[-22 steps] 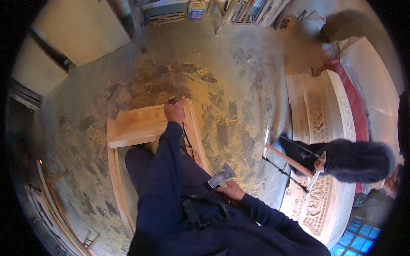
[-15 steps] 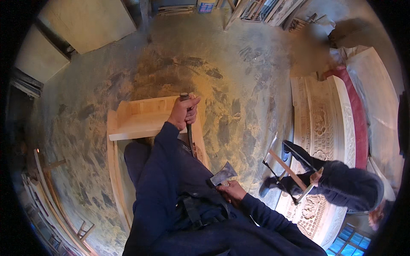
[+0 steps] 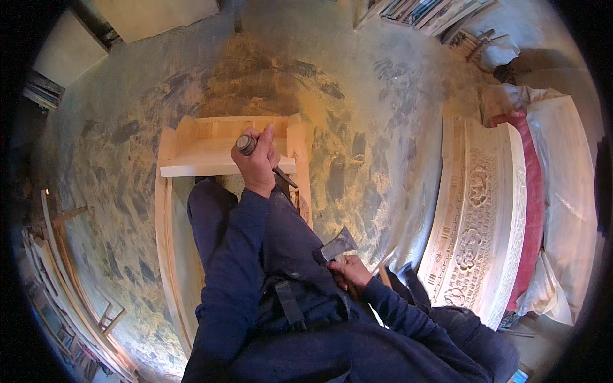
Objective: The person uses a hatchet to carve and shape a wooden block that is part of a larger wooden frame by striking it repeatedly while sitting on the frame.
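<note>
My left hand is wrapped around a chisel, whose capped handle end pokes out above the fist. The chisel slants down to the right, and its tip is at the right rail of a pale wooden frame; I cannot tell if it touches. That rail has a dark cut near the tip. In my right hand is a hatchet, gripped close below its metal head and resting near my right thigh. The fingers cover most of the hatchet's handle.
Carved pale panels lie on the right beside red cloth and plastic sheeting. Another person's dark-clothed leg is close by my right arm. Long timber strips lie at left; boards lean at the back.
The chisel has gone from near upright to slanting, its handle end shifting left. My right hand still grips the hatchet. The other person has shifted nearer, their frame saw now mostly hidden.
</note>
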`<state>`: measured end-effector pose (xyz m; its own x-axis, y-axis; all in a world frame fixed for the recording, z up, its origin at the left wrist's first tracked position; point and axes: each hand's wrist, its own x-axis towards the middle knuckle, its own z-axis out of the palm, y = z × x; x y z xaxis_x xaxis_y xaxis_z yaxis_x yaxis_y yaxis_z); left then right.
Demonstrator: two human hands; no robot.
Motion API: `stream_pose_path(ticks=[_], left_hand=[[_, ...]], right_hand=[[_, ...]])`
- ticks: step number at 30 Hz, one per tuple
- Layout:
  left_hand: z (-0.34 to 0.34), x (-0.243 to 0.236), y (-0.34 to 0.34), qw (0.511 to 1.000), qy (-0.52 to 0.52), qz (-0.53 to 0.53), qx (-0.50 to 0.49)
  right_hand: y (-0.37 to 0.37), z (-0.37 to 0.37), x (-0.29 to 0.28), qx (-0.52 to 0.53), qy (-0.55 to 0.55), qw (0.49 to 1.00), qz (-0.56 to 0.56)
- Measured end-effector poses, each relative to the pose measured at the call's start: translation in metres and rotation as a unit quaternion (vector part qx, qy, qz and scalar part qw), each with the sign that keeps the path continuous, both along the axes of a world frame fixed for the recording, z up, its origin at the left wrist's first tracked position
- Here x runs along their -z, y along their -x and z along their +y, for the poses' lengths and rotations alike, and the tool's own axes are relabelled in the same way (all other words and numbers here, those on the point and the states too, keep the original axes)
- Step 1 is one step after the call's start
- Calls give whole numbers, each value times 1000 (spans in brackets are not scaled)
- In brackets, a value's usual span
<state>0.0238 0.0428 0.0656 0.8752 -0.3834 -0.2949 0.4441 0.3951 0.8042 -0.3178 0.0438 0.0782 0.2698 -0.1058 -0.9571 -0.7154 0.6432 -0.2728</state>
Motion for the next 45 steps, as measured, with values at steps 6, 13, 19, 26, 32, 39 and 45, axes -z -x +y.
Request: stream_pose_path(ticks=[6, 13, 19, 26, 32, 39, 45], left_hand=[[6, 6, 1, 1000, 16, 20, 4], [1, 12, 3, 999, -16, 32, -3], [-3, 19, 5, 1000, -13, 7, -1], [-11, 18, 3, 998, -59, -1, -24], [31, -3, -7, 995, -6, 4, -101], [68, 2, -29, 988, 27, -72, -135], [72, 1, -30, 984, -4, -91, -156]], right_hand=[[0, 0, -3, -7, -4, 1000, 9], [-8, 1, -11, 7, 0, 1000, 5], [2, 1, -3, -4, 5, 1000, -7], [-6, 0, -5, -3, -7, 1000, -1], [-10, -1, -6, -6, -10, 1000, 14], [-18, -1, -3, -24, -16, 999, 29], [-20, 2, -9, -27, -8, 999, 38]])
